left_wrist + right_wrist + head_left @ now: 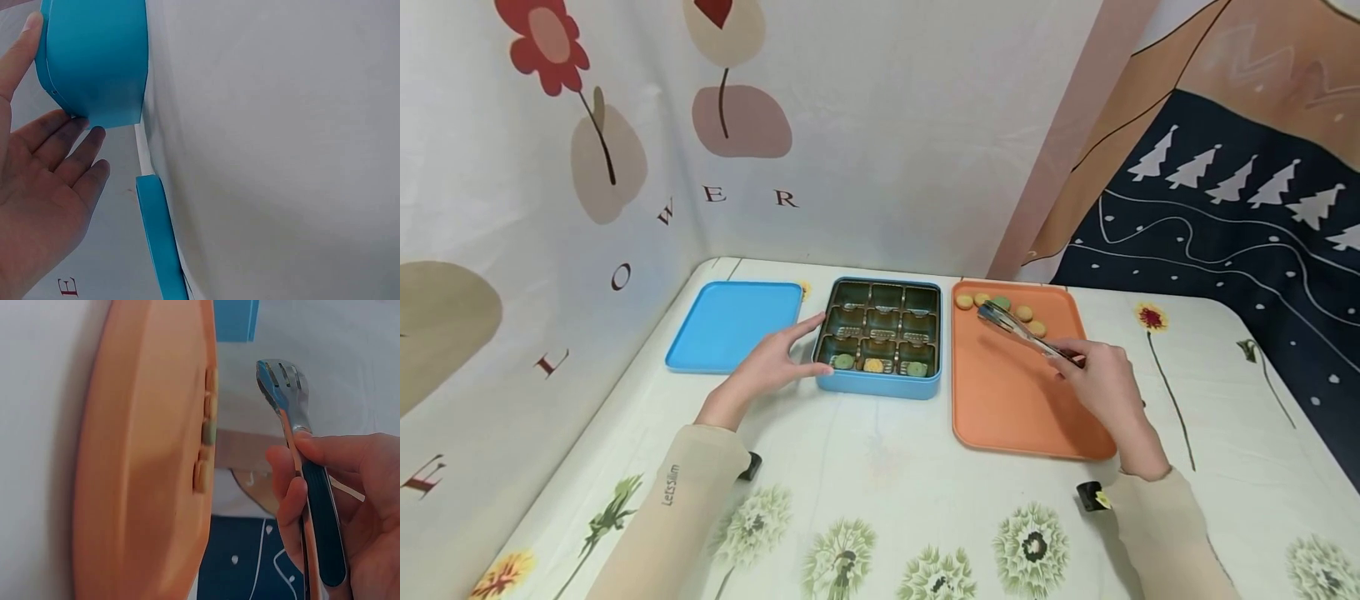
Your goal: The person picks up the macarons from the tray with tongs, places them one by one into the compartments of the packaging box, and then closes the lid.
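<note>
A blue box (880, 384) holds a dark divided insert (883, 321). Its front row contains a green cookie (843, 362), a yellow cookie (873, 365) and another green cookie (916, 368). My left hand (772, 360) touches the box's left side, thumb and fingers spread, the thumb at the front corner. With my right hand (1101, 379) I hold metal tongs (322, 519) with dark grips. Their tips hover over the orange tray (1007, 392), by several small round cookies at its far edge, among them a green one (1002, 303). Nothing shows between the tips, which lie close together.
A blue lid (733, 325) lies flat left of the box. The box stands between lid and tray on a white flowered cloth (865, 467). Printed hangings (880, 125) rise behind and along the left of the table.
</note>
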Demonstrator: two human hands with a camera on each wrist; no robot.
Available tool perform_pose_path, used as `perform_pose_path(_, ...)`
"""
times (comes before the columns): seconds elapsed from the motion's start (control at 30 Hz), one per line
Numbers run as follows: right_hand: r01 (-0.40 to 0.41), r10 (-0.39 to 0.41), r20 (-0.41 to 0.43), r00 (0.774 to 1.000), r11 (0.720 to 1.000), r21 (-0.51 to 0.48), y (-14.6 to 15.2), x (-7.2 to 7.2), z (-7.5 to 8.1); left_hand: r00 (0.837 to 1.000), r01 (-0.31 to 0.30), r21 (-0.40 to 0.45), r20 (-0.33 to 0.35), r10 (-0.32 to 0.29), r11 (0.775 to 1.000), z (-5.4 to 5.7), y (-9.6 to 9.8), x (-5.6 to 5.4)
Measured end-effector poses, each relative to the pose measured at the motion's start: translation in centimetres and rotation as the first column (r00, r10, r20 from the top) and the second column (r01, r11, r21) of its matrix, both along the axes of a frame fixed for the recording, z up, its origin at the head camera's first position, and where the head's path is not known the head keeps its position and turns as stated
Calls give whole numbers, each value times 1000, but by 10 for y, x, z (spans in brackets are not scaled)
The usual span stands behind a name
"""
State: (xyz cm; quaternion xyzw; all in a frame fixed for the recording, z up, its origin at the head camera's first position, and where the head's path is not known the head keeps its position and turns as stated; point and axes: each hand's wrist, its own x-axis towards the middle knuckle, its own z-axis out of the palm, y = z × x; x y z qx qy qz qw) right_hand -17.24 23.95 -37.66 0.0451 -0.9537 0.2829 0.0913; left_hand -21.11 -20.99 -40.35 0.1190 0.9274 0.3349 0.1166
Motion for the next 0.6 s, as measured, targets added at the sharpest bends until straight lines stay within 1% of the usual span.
perform_pose_path(0.17,-26,26,-7,1000,1000,-11,-13,-4,3,1000,-2,-1,3,2,1000,1,0,0)
perform_pose_path(0.43,-72,71,-26,997,997,-19,-33,-12,3,1000,-4,8,10,4,1000,1,0,1)
perform_pose_path(0.6,-88,88,-17,996,996,-9,-46,-16,3,1000,-5,5,3,5,1000,1,1,1)
